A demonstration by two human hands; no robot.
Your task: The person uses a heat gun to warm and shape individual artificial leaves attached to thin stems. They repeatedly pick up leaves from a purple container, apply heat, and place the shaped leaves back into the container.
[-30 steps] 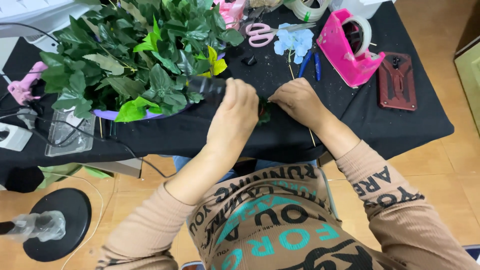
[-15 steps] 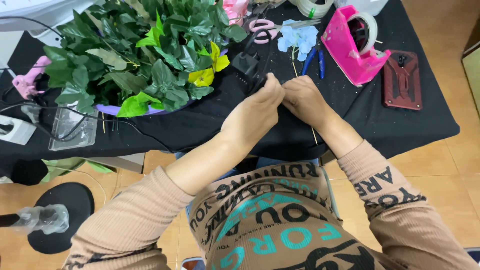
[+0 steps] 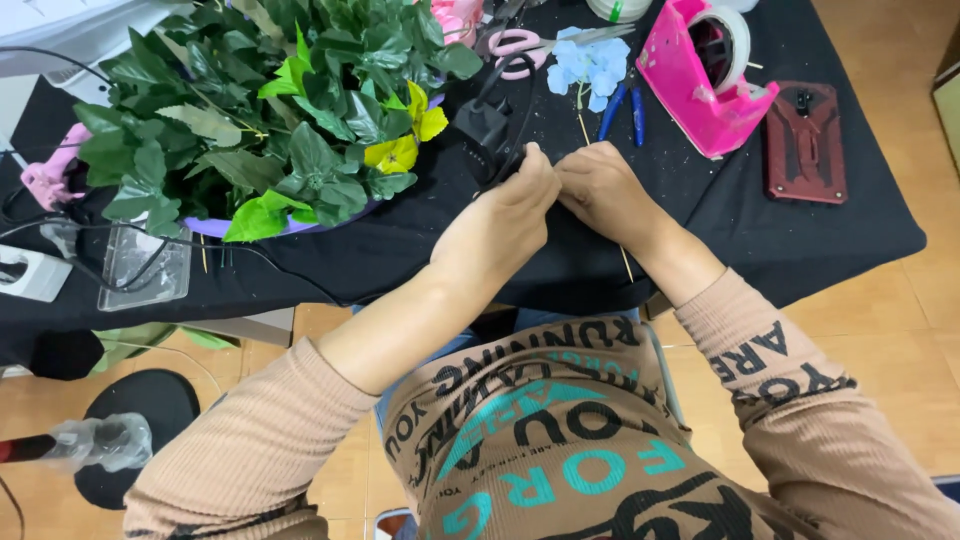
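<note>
Far left of my fingers: pink tool [image 3: 45, 175] at the table [image 3: 820, 250] edge, a clear tray [image 3: 145, 265] nearer me, a white block [image 3: 30, 272] beside it, thin black cables running across them.

Left of my fingers: leaf pile [image 3: 270, 110], mostly dark green with a few lime and yellow leaves, the yellow ones closest to my left fingertips.

Just beyond my left fingertips: black plug [image 3: 482, 125], its cord [image 3: 518, 110] looping down toward my left hand and touching it.

Centre: left hand [image 3: 500, 225], fingers curled tight, tips pinched together on something small that I cannot make out. Right hand [image 3: 605, 190], fingers likewise curled, tips meeting the left fingertips, so both hands pinch at the same spot. A thin stick [image 3: 626, 262] shows below my right wrist, running under the hand toward the fingertips; I cannot tell whether the fingers grip it.

Beyond my fingertips: pink scissors [image 3: 520, 45], blue flower [image 3: 592, 65] with its stem pointing toward my right fingers, blue pliers [image 3: 624, 108] just right of that stem.

Right of my right fingers: pink tape dispenser [image 3: 705, 80], well apart from the hand. Further right: red case [image 3: 805, 142], flat on the black cloth.

Below the table, left of my arm: black round base [image 3: 140, 425], wrapped handle [image 3: 85, 442] lying across it.
</note>
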